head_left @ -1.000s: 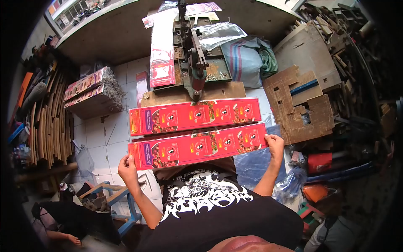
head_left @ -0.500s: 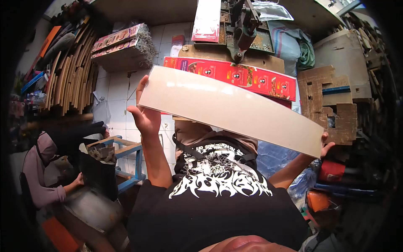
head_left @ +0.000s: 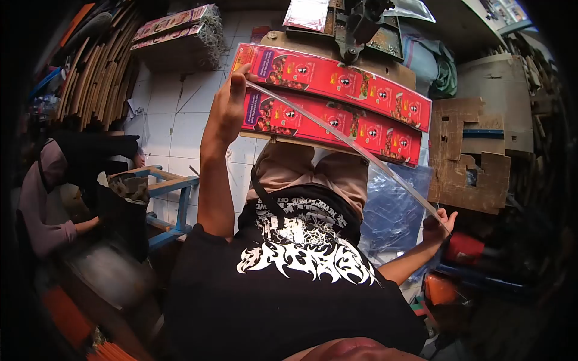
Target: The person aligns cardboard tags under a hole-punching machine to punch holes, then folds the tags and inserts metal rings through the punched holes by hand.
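Note:
A long, thin board (head_left: 349, 142) is turned almost edge-on, slanting from upper left down to the right. My left hand (head_left: 230, 102) is closed on its upper left end. At the lower right end, my right hand (head_left: 438, 224) grips it with the thumb pointing out. Behind the board lie two long red printed panels, an upper one (head_left: 325, 77) and a lower one (head_left: 322, 123), with food pictures and round logos. The board's edge crosses in front of the lower panel. Its faces hardly show from this angle.
A dark metal machine (head_left: 361, 30) stands beyond the panels. Printed boxes (head_left: 171, 36) and stacked cardboard (head_left: 90, 84) are at the left. There, another person's sleeve (head_left: 45, 210) shows near a blue stool (head_left: 171, 195). Cut cardboard (head_left: 469, 162) leans at the right.
The board has turned from showing its broad pale face to nearly edge-on. The lower red panel is now largely uncovered. My right hand has moved slightly down and left.

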Available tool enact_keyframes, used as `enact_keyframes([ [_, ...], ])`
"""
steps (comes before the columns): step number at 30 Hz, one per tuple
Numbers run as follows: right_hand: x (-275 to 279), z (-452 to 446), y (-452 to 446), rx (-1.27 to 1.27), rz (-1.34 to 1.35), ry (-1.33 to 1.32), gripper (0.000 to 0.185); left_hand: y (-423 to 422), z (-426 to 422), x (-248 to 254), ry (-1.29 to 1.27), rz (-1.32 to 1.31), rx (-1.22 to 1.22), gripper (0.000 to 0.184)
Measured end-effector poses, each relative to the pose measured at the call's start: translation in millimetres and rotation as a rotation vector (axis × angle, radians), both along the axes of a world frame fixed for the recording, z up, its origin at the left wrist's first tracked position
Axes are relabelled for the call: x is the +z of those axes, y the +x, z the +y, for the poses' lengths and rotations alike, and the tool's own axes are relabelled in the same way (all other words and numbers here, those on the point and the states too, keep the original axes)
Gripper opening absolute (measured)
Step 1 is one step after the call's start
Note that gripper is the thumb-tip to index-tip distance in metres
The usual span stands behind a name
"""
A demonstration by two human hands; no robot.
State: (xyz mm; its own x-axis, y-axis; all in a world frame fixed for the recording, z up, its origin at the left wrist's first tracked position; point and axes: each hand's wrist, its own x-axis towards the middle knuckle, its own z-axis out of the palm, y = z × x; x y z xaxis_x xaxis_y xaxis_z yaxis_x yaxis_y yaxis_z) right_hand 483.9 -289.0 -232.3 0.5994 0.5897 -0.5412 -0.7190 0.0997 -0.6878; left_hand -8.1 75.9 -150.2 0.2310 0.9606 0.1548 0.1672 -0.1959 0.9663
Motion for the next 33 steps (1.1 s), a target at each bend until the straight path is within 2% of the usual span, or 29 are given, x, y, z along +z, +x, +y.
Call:
enact_keyframes([
  [2, 3, -3, 0, 0.209, -0.080, 0.047, 0.063, 12, 10, 14, 0.009, 0.209, 0.048, 0.092],
  [3, -1, -2, 1, 0.134, -0.083, 0.005, 0.057, 16, 17, 9, 0.058, 0.248, 0.099, 0.083],
  [4, 1, 2, -8, 0.029, -0.180, -0.070, 0.048, 19, 21, 3, 0.064, 0.240, 0.098, 0.083],
  [6, -26, -5, -5, -0.152, -0.401, 0.002, 0.043, 24, 29, -6, -0.211, 0.024, 0.005, 0.065],
  [7, -22, -4, -16, -0.187, -0.378, 0.040, 0.039, 35, 17, 9, -0.339, -0.320, -0.053, 0.046],
  [8, -39, -15, -7, -0.121, -0.719, -0.100, 0.036, 36, 20, -2, -0.386, -0.507, -0.119, 0.039],
  [10, -19, -26, -20, 0.053, -0.663, -0.322, 0.033, 42, 19, -18, -0.380, -0.630, -0.123, 0.039],
  [11, -12, -29, -19, 0.042, -0.668, -0.319, 0.033, 47, 15, -19, -0.415, -0.693, -0.128, 0.040],
  [13, 2, -27, -16, 0.035, -0.719, -0.475, 0.032, 58, 15, -26, -0.415, -0.718, -0.166, 0.040],
  [17, 17, 36, -25, 0.098, -0.873, -0.408, 0.033, 83, 26, -37, -0.566, -0.647, -0.397, 0.044],
  [19, 21, 87, -43, 0.302, -0.867, -0.312, 0.035, 104, 34, -44, -0.655, -0.658, -0.488, 0.050],
  [21, 18, 133, -59, 0.508, -0.959, -0.338, 0.040, 121, 46, -54, -0.692, -0.642, -0.569, 0.052],
  [23, 23, 171, -86, 0.597, -1.028, -0.296, 0.040, 133, 59, -51, -0.752, -0.618, -0.677, 0.056],
  [25, 18, 189, -87, 0.691, -1.101, -0.246, 0.040, 141, 74, -49, -0.791, -0.606, -0.684, 0.057],
  [27, 9, 198, -84, 0.889, -1.005, -0.237, 0.044, 148, 88, -55, -0.829, -0.596, -0.689, 0.058],
  [30, 14, 217, -99, 0.926, -1.008, -0.230, 0.046, 159, 105, -76, -0.808, -0.634, -0.637, 0.054],
  [31, 21, 221, -105, 0.908, -0.893, -0.239, 0.048, 160, 110, -82, -0.804, -0.576, -0.590, 0.051],
  [33, 23, 227, -106, 0.920, -0.925, -0.274, 0.048, 162, 116, -91, -0.785, -0.515, -0.531, 0.042],
])
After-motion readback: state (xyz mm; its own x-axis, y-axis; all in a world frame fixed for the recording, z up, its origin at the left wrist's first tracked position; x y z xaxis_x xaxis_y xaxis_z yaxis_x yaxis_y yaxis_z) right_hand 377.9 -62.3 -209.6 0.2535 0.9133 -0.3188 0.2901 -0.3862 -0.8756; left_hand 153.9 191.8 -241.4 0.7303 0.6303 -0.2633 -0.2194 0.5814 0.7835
